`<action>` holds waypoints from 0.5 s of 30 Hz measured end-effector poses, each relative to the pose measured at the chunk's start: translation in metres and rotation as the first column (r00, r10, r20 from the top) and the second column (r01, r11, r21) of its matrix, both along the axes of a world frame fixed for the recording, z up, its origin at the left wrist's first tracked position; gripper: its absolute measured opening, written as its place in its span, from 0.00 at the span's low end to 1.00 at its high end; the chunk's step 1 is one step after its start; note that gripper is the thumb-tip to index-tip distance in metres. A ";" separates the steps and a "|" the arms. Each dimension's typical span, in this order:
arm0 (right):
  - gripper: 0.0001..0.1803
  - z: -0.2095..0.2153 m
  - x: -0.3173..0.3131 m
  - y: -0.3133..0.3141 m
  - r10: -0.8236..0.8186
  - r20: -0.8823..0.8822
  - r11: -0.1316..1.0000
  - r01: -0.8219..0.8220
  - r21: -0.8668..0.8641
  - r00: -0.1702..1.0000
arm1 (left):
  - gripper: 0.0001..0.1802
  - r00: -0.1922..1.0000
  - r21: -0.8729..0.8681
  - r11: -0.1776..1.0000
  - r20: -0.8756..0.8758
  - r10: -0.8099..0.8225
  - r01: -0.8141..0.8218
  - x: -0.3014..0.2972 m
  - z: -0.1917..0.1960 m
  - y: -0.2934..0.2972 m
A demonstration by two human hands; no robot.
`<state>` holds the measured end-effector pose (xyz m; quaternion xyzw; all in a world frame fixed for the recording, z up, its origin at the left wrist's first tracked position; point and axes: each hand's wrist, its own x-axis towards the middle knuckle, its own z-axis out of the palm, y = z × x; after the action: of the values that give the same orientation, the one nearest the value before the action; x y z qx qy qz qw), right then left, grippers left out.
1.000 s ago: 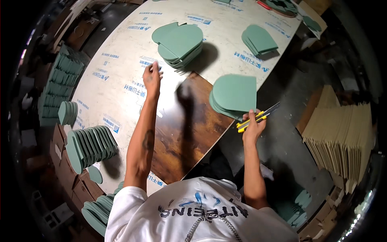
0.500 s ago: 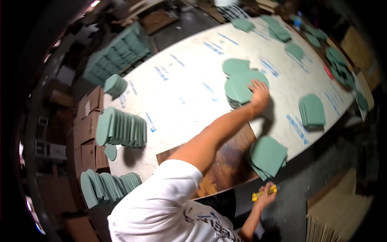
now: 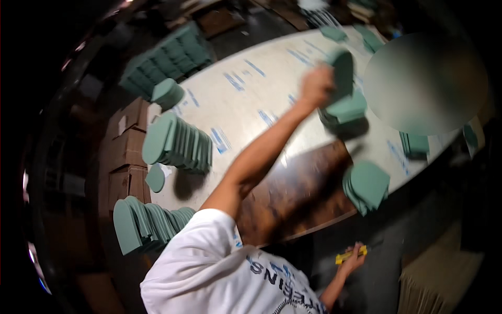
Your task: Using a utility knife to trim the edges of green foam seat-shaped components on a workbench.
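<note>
Several green foam stacks (image 3: 180, 144) crowd the table (image 3: 251, 99).

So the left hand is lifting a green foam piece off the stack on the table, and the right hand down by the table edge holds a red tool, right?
Not quite: in the head view the tool in the right hand is yellow. The left hand does lift a green foam piece above the stack on the table.

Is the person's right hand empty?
No, the right hand is closed around a yellow tool, held low beside the table's edge.
</note>
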<state>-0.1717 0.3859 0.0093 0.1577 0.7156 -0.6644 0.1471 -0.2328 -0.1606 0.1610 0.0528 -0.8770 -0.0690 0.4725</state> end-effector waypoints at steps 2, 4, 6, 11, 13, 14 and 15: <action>0.12 -0.011 0.018 0.005 -0.066 0.025 0.998 0.066 -0.013 0.998 | 0.08 0.995 0.433 0.896 -0.004 -0.104 0.096 0.104 -0.032 -0.004; 0.10 -0.027 0.047 0.021 -0.061 0.079 0.997 0.063 -0.034 0.995 | 0.18 0.995 0.985 0.144 -0.098 -0.024 0.100 0.168 -0.002 0.086; 0.07 -0.020 0.070 0.017 -0.082 0.093 0.994 0.089 -0.069 0.992 | 0.16 0.994 0.974 -0.203 -0.109 -0.010 0.104 0.215 -0.059 0.138; 0.10 -0.004 0.105 0.005 0.043 0.117 0.999 -0.043 0.001 0.992 | 0.19 0.993 0.779 -0.625 0.105 0.059 -0.045 0.290 -0.193 0.268; 0.12 -0.004 0.110 0.003 0.103 0.140 0.995 -0.104 0.000 0.985 | 0.21 0.935 0.785 -0.538 0.353 -0.020 -0.308 0.298 -0.198 0.297; 0.13 -0.002 0.111 0.001 0.122 0.157 0.992 -0.123 -0.005 0.980 | 0.21 0.933 0.776 -0.545 0.357 -0.036 -0.318 0.302 -0.199 0.297; 0.14 0.001 0.112 0.002 0.150 0.178 0.988 -0.153 0.002 0.972 | 0.25 0.703 0.721 -0.008 0.674 -0.228 -0.693 0.305 -0.194 0.291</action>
<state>-0.0596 0.3875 0.0098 0.1625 0.7147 -0.6290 0.2593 0.0727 0.1304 -0.0327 0.5442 -0.6444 -0.5366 -0.0259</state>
